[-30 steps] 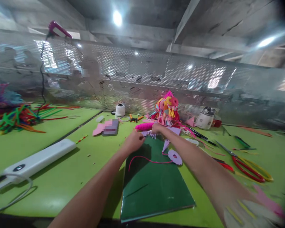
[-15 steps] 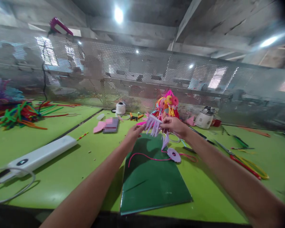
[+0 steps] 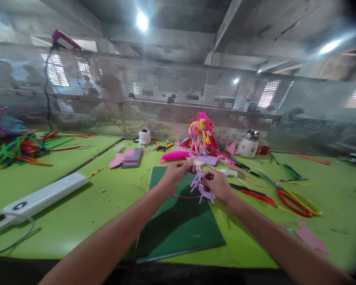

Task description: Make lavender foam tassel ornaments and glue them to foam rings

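Both my hands are raised over the dark green cutting mat. My left hand pinches the top of a lilac fringed paper piece. My right hand grips the same piece from the right, fingers curled round its strips. A thin pink cord trails from the piece down to the mat. Beyond the hands lie a pink fuzzy roll and a heap of colourful paper flowers.
Red and yellow scissors and pens lie right of the mat. A white power strip lies left; coloured pipe cleaners are far left. A white tape dispenser and a perforated metal screen stand at the back.
Both hands reached to the far edge of the mat, picked up the lilac fringed piece and drew it back towards me; they now hold it lower and closer.
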Tool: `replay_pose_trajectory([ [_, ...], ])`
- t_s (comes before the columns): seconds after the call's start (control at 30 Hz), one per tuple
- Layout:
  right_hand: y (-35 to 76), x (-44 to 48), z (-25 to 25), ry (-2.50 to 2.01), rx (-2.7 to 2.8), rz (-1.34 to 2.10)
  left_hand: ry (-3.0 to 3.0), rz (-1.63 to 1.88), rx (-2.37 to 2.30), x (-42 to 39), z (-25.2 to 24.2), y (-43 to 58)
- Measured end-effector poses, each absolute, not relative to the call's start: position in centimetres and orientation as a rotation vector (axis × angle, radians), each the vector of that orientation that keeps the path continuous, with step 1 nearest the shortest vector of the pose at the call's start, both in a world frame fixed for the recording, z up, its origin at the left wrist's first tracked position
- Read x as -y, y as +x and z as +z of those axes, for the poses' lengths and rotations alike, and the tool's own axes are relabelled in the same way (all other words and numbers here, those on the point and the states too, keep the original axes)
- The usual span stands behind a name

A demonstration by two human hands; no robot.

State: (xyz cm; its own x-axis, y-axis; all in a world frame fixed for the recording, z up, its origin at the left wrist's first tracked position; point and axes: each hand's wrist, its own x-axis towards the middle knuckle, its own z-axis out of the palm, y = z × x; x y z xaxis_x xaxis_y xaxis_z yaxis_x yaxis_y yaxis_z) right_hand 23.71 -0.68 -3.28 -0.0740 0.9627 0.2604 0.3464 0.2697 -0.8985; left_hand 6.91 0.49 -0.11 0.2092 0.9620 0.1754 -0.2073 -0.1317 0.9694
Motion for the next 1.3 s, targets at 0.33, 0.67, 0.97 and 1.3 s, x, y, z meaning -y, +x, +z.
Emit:
replay_pose_trajectory([
  [0.33, 24.5, 1.8, -3.1, -1.428, 1.744, 0.598, 1.265, 1.069, -0.918, 0.2, 1.0, 7.1],
  [0.67, 24.0, 4.2, -2.2, -1.303, 1.851, 0.874, 1.508, 1.129, -0.984, -0.2, -1.0, 6.5],
  [0.97, 26.0, 5.9, 1.1, -1.113, 2.109, 0.784, 1.564, 0.958, -0.863, 0.9, -0.5, 6.7],
  [1.3, 25.9, 5.7, 0.5, -1.01, 1.647, 1.549, 1.862, 1.019, -1.011, 0.8, -0.8, 6.4],
])
